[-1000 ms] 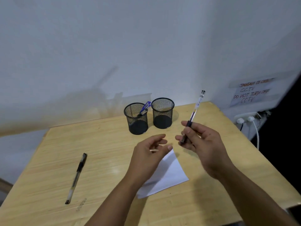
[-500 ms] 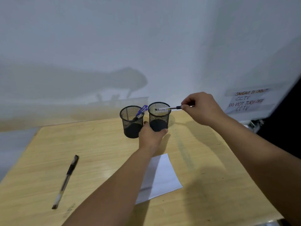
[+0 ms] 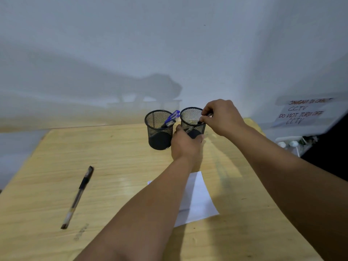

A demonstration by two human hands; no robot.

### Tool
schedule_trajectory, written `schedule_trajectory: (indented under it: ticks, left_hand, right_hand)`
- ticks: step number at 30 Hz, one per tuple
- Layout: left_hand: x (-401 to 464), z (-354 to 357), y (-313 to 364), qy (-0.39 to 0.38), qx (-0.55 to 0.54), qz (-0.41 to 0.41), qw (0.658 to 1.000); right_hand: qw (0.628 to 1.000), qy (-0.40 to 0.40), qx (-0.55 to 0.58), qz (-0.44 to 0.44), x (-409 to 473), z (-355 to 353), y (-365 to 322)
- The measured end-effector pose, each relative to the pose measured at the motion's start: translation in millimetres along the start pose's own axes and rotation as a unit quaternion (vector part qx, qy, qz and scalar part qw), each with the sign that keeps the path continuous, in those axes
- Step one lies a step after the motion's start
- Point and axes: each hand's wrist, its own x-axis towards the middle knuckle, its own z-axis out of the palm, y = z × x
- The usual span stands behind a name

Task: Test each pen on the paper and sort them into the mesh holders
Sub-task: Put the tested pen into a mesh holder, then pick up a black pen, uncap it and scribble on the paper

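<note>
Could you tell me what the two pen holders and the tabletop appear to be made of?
The left holder and right holder look like black-coated wire mesh, probably metal: light shows through the fine grid. The table looks like pale wood or wood-look laminate with a smooth, slightly glossy finish: grain lines and soft reflections show.

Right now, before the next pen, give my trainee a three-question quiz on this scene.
1. True or false: the left hand steadies the right holder.
2. Which holder has the blue pen: A left, B right?
3. Fill in: one pen lies on the table, ____ of the paper.

Key: 1 true; 2 A; 3 left. The right hand is at the right holder's rim.
</note>
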Motion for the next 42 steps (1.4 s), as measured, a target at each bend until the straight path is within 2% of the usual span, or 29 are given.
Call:
schedule_trajectory:
  ticks: [3, 8, 10, 13, 18, 28, 31, 35, 42]
  left_hand:
    - [-0.8, -2.5, 1.4, -0.013, 0.001, -0.002, 1.000]
    - [-27.7, -20.7, -2.8, -0.045, -0.005, 0.020, 0.999]
    - [-46.3, -37.0, -8.4, -0.067, 0.005, 0.055, 0.996]
    - [-72.8, -70.8, -22.6, -0.090, 0.028, 0.073, 0.993]
    - [-104.9, -140.8, -65.3, -0.055, 0.083, 0.093, 0.991]
    - [-129.4, -253.3, -142.0, 0.089, 0.201, 0.036, 0.975]
    - [-127.7, -268.0, -149.5, 0.111, 0.224, 0.013, 0.968]
    - [-123.0, -280.5, -151.4, 0.098, 0.259, -0.025, 0.960]
    - [-119.5, -292.5, -154.6, 0.076, 0.257, -0.065, 0.961]
  right_hand:
    - [1.000, 0.007, 0.014, 0.004, -3.5, 3.0, 2.4]
    - [0.988, 0.126, 0.081, -0.023, -38.7, -1.9, 5.8]
    - [0.983, 0.139, 0.116, -0.027, -60.1, -0.2, 5.6]
    - [0.981, 0.089, 0.169, 0.011, -90.2, 10.5, 4.0]
    - [0.984, -0.032, 0.177, 0.008, -118.4, 41.0, -9.0]
    - [0.968, -0.164, 0.167, -0.085, -123.9, 111.7, -107.7]
    - [0.963, -0.190, 0.153, -0.111, -124.9, 130.6, -140.6]
    - [0.957, -0.220, 0.149, -0.119, -133.0, 145.6, -172.9]
    - [0.949, -0.244, 0.168, -0.107, -143.1, 155.5, -190.4]
